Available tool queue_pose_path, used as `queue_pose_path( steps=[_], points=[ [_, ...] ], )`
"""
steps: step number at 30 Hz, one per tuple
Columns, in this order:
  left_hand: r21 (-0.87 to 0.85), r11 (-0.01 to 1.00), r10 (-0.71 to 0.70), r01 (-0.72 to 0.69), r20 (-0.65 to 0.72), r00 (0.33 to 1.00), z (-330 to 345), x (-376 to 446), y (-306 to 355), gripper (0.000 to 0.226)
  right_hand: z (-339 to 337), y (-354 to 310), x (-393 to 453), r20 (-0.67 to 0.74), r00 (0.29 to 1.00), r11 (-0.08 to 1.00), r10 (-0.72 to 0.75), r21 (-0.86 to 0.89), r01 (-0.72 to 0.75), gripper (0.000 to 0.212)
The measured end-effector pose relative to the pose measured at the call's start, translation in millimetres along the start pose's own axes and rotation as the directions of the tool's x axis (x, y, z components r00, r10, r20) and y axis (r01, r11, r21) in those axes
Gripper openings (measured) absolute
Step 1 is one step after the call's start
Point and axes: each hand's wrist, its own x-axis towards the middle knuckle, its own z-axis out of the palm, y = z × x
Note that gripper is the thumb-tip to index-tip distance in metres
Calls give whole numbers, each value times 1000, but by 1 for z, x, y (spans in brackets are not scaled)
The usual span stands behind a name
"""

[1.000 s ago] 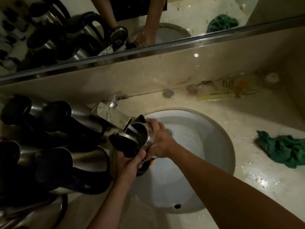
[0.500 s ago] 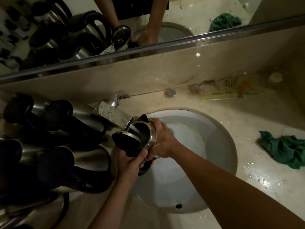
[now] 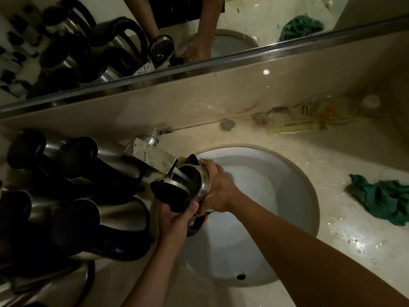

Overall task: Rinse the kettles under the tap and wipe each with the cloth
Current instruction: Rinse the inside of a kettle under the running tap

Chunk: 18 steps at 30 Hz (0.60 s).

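A steel kettle (image 3: pixel 200 183) with its black lid flipped open is tilted over the left side of the white sink (image 3: pixel 294 193), its mouth right under the chrome tap (image 3: pixel 152 155). A stream of water runs from the tap into the kettle. My left hand (image 3: pixel 174 220) grips the black handle from below. My right hand (image 3: pixel 218 191) wraps round the steel body. The green cloth (image 3: pixel 385 200) lies crumpled on the wet counter at the right.
Several steel kettles (image 3: pixel 93 196) with black lids and handles crowd the counter left of the sink. A mirror (image 3: pixel 199 29) runs along the wall above. Small toiletries and a clear dish (image 3: pixel 332 109) sit at the back right of the counter.
Water now runs visibly from the tap into the kettle's mouth. Both hands keep the same hold; the kettle has barely shifted.
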Motion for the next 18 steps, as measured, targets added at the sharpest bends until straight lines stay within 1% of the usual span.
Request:
queue_pose_path(
  steps=[3,6,9,12,14,18],
  points=[
    [22,1000,-9,9,-4,1000,1,-2,-2,45,1,3,-1,5,1000,1000,-8,11,8,142],
    [51,999,-12,13,-18,1000,4,-3,-6,59,-1,10,-2,10,1000,998,-9,56,8,144],
    [95,995,1,6,-72,997,12,-5,-11,61,-2,19,-1,-4,1000,997,-18,78,18,144],
    [100,995,21,-12,-87,996,18,-7,-9,74,-2,23,-1,1,1000,995,-26,95,26,142],
    [92,996,9,-2,-85,996,17,-6,-10,78,-2,24,-1,7,1000,994,-29,102,28,141],
    [69,998,-2,7,-69,998,14,-4,-12,76,-4,23,0,23,999,994,-24,107,22,143]
  ],
)
